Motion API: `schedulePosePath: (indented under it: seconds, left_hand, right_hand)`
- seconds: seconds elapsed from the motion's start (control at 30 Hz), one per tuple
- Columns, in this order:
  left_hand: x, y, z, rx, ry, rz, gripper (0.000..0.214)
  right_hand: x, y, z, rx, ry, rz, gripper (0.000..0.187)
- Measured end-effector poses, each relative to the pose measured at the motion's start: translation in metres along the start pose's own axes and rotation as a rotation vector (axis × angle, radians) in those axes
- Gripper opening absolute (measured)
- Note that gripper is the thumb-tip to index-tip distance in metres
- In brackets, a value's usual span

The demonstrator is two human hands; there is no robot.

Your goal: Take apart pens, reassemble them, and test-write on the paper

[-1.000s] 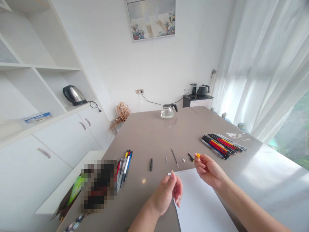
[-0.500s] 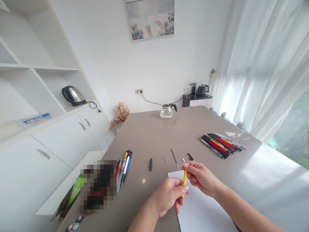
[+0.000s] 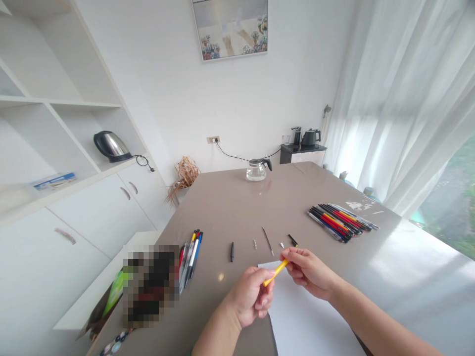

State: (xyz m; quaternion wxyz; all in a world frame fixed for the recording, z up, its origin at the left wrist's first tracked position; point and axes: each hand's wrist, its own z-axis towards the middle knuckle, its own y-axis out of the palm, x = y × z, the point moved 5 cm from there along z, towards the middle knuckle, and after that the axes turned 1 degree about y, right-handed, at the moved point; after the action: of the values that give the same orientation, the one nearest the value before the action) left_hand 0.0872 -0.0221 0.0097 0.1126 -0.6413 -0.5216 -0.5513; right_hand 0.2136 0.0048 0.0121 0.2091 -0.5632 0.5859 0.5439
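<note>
A yellow pen barrel [image 3: 277,272] slants between my two hands above a sheet of white paper [image 3: 308,316]. My left hand [image 3: 252,294] pinches its lower end between thumb and fingers. At the upper end, the fingertips of my right hand [image 3: 306,269] close around it. Beyond the paper lie a thin refill [image 3: 267,241], a small spring [image 3: 255,244], a little silvery cone tip [image 3: 281,244] and a black part with a yellow end [image 3: 293,240]. A short black grip piece [image 3: 232,252] rests farther left.
Several pens [image 3: 193,257] lie at the left beside a blurred-out object [image 3: 152,287]. A bigger row of pens [image 3: 341,222] is at the right. Toward the far edge of the brown table [image 3: 222,207] stands a glass pot [image 3: 256,170].
The yellow barrel has tipped from nearly upright to a slant, its lower end swinging left and up. My left hand has shifted left with it; my right hand stays almost in place.
</note>
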Motion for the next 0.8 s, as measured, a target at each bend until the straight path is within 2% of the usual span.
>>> schedulePosePath:
  seconds: [0.17,0.33,0.53,0.7,0.8]
  left_hand:
    - [0.001,0.0,0.001,0.029,0.026,0.001,0.028]
    - [0.003,0.0,0.001,0.053,0.067,0.006,0.027]
    - [0.005,-0.001,0.002,0.077,0.136,-0.014,0.027]
    - [0.008,-0.004,0.002,0.119,0.221,-0.045,0.03]
    - [0.01,-0.004,0.002,0.139,0.237,-0.046,0.032]
  right_hand:
    - [-0.014,-0.018,0.001,0.117,-0.122,0.044,0.021]
    - [-0.028,-0.043,0.003,0.262,-0.242,-0.062,0.024]
    - [-0.032,-0.075,0.007,0.348,-0.29,-0.079,0.031]
    - [-0.039,-0.097,0.007,0.557,-0.378,-0.307,0.045]
    - [-0.042,-0.105,0.008,0.659,-0.388,-0.482,0.043]
